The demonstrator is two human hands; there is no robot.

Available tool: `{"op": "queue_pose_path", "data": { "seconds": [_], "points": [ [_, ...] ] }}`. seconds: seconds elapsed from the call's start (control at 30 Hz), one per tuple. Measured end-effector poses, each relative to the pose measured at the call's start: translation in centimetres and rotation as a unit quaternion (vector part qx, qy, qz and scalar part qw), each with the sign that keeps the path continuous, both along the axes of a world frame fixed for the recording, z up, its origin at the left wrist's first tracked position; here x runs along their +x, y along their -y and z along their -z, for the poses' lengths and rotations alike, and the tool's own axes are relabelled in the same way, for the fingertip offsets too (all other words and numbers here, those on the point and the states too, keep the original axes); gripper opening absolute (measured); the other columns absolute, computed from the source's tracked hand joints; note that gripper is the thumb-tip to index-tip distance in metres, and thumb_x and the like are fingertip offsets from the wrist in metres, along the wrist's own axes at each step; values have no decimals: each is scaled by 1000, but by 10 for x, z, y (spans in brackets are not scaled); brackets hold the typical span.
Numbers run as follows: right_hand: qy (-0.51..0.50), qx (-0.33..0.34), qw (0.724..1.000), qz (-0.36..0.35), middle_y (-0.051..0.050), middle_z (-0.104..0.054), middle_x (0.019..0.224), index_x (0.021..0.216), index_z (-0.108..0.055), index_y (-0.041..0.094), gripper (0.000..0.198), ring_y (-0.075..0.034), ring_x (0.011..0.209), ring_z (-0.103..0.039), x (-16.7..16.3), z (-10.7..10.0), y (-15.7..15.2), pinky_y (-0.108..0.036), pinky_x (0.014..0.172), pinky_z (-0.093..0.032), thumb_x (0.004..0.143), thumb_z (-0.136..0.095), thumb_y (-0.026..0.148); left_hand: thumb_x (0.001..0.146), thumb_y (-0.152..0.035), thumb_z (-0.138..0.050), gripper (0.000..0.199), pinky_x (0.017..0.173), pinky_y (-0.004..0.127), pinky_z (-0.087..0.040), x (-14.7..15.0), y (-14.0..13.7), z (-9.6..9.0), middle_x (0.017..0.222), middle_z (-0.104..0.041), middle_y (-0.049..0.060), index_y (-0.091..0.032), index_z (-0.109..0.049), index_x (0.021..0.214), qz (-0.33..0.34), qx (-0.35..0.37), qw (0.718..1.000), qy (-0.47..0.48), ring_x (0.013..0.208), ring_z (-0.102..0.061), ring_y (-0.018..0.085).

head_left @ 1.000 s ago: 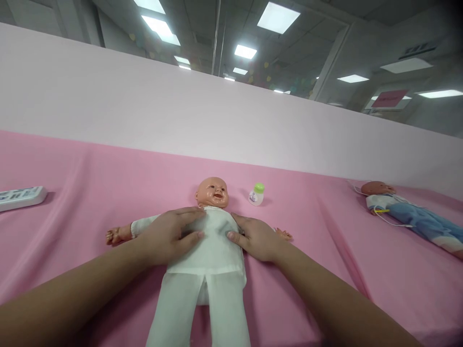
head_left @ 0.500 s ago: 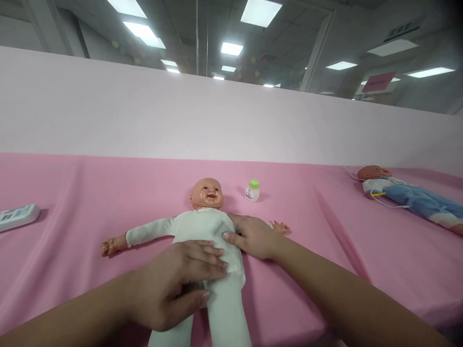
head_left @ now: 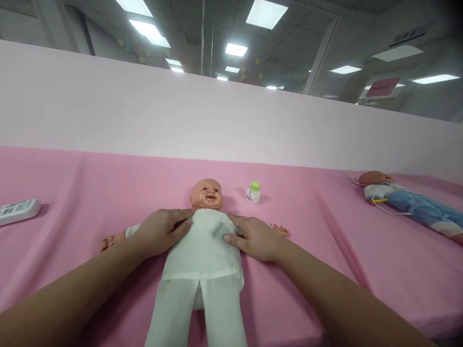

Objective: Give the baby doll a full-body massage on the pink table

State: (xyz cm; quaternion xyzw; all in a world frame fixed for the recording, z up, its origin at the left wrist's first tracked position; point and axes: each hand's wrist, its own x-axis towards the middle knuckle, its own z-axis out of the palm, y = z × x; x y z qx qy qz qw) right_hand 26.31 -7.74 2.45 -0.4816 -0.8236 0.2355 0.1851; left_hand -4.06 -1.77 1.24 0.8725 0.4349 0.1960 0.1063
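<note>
A baby doll (head_left: 202, 250) in a white top and trousers lies on its back in front of me, its arms out to the sides. My left hand (head_left: 161, 231) is closed around the shoulder at the left of the picture, fingertips beside the neck and thumb on the upper chest. On the opposite side my right hand (head_left: 255, 237) holds the doll by the shoulder and side, its thumb on the chest front and its other fingers partly hidden. The doll's feet are out of view below.
A small bottle with a green cap (head_left: 253, 193) stands beyond my right hand. At the left edge lies a white handheld device (head_left: 20, 212). Another doll in blue clothes (head_left: 415, 200) lies far right with a thin tube. A pink cloth (head_left: 300, 212) covers the table before a white wall (head_left: 231, 120).
My left hand has moved up from the doll's lower belly to its shoulder, uncovering the hem of the top. My right hand has stayed in place.
</note>
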Motion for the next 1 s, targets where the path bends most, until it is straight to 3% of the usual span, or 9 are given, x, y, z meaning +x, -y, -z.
{"op": "queue_pose_path", "data": {
  "seconds": [0.1,0.17,0.23,0.3,0.37,0.57,0.7,0.87,1.0],
  "points": [
    [2,72,997,18,-13,-60,150,151,-52,24,57,-35,135,-57,-6,1,10,-55,112,-46,102,-52,51,101,-49,-44,44,99,42,-54,2,2,-4,130,-75,0,-35,-72,133,-24,-19,1000,-3,115,-71,31],
    [-33,139,989,-23,-14,-53,157,154,-49,21,57,-34,145,-48,-15,0,26,-56,120,-38,104,-48,47,101,-49,-44,43,97,41,-54,5,4,-6,126,-77,0,-35,-74,130,-24,-18,1000,-1,113,-72,31],
    [-83,176,969,-150,-10,-56,155,154,-49,25,52,-28,147,-47,-25,-2,44,-51,124,-35,105,-45,43,102,-49,-43,44,95,40,-54,6,5,-7,124,-78,1,-34,-74,129,-26,-17,1000,-5,112,-72,31],
    [-103,159,938,-290,-6,-59,152,154,-49,26,50,-22,146,-49,-34,-3,59,-42,125,-34,107,-43,44,103,-49,-41,45,96,39,-53,8,5,-7,128,-76,1,-33,-72,132,-27,-17,999,-10,114,-72,30],
    [-92,135,922,-351,-7,-57,154,156,-47,24,55,-20,149,-46,-39,0,65,-38,126,-31,108,-41,50,104,-49,-40,46,97,39,-52,8,5,-6,132,-74,0,-34,-71,135,-27,-17,999,-11,118,-70,30],
    [-4,94,971,-222,-12,-32,169,164,-31,22,86,-31,159,-25,-26,11,27,-55,131,-7,97,-53,70,104,-51,-38,51,99,40,-52,8,4,-3,136,-72,3,-29,-69,138,-40,-18,999,-25,121,-68,31],
    [38,64,992,-106,-11,-20,173,167,-23,21,87,-33,161,-16,-13,13,2,-57,131,-11,99,-48,70,104,-52,-37,51,101,40,-50,10,4,-2,138,-71,2,-31,-69,137,-44,-19,999,-20,124,-67,31],
    [66,41,996,-46,-13,-25,172,166,-25,19,84,-33,159,-23,-9,9,-3,-56,129,-19,101,-42,70,99,-53,-42,49,96,41,-50,5,4,-6,125,-77,4,-31,-74,129,-27,-39,999,7,114,-70,33],
    [44,12,998,-51,-10,-44,164,162,-36,29,86,-36,147,-45,4,-2,0,-57,121,-34,90,-65,67,75,-58,-66,43,84,38,-52,-23,3,-16,104,-81,4,-32,-80,106,-80,-97,992,21,101,-72,36]
  ]
}}
